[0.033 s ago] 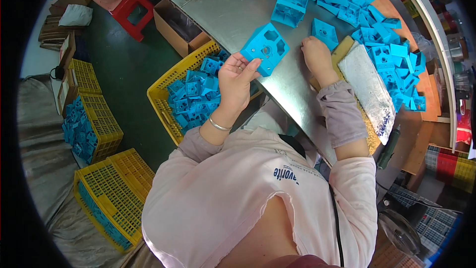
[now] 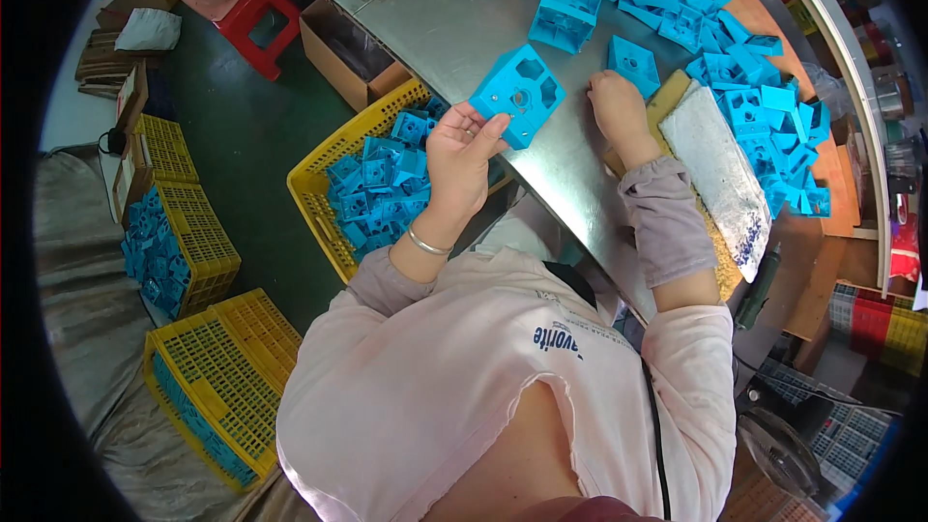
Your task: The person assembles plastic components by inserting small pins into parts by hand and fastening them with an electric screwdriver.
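My left hand (image 2: 460, 157) grips a blue plastic housing (image 2: 518, 97) by its lower left corner, thumb on top. The held part has cut-outs and a round hole in its face, and it is raised near the table's edge. My right hand (image 2: 619, 111) is closed, fingers curled in over the metal table (image 2: 425, 14); what they hold, if anything, is hidden. Just beyond those fingers lies another blue housing (image 2: 633, 66), and I cannot tell whether they touch it. Farther back sits a boxy blue housing (image 2: 564, 19).
A heap of blue housings (image 2: 749, 111) covers the table's far right. Beside my right forearm lie a whitish cloth (image 2: 715, 164) and a dark green tool (image 2: 757, 288). A yellow crate (image 2: 307, 195) of blue parts stands at left, near a cardboard box (image 2: 333, 53) and red stool (image 2: 256, 29).
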### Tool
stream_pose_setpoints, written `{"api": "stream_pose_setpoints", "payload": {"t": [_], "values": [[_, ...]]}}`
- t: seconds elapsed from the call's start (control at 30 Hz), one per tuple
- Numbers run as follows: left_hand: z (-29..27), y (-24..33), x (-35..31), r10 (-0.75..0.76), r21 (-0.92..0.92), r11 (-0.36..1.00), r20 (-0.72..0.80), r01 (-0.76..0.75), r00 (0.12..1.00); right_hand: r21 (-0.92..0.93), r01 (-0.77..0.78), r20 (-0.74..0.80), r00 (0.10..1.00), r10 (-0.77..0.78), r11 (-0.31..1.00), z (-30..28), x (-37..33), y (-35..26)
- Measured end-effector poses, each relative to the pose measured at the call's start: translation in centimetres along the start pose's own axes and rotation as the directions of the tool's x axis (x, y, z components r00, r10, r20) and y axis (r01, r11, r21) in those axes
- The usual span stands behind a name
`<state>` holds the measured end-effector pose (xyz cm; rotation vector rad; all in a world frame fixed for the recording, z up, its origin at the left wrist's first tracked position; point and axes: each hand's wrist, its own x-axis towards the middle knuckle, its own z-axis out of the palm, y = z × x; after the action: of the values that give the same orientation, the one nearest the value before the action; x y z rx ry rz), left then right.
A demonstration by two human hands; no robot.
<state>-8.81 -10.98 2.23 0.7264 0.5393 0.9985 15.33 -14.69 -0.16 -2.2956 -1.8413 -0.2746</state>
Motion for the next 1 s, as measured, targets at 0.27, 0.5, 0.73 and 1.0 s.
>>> {"api": "stream_pose_setpoints", "payload": {"t": [0.27, 0.5, 0.73, 1.0], "values": [[0.5, 0.1, -0.5, 0.006, -0.022, 1.0, 0.018, -0.006, 1.0, -0.118, 0.092, 0.061, 0.995, -0.085, 0.989, -0.3, 0.4, -0.1], [0.9, -0.2, -0.7, 0.071, 0.003, 0.997, 0.002, -0.071, 0.997, 0.48, 0.118, -0.134, 0.989, -0.06, 0.869, -4.7, -2.7, -3.5], [2.5, -0.8, -1.2, 0.148, 0.05, 0.987, 0.088, -0.153, 0.985, 0.624, 0.196, -0.208, 0.975, -0.081, 0.756, -10.0, -6.5, -7.6], [4.1, -1.6, -2.5, 0.273, 0.037, 0.957, 0.211, -0.287, 0.939, 0.524, 0.226, -0.294, 0.953, -0.075, 0.821, -11.6, -8.4, -7.6]]}}
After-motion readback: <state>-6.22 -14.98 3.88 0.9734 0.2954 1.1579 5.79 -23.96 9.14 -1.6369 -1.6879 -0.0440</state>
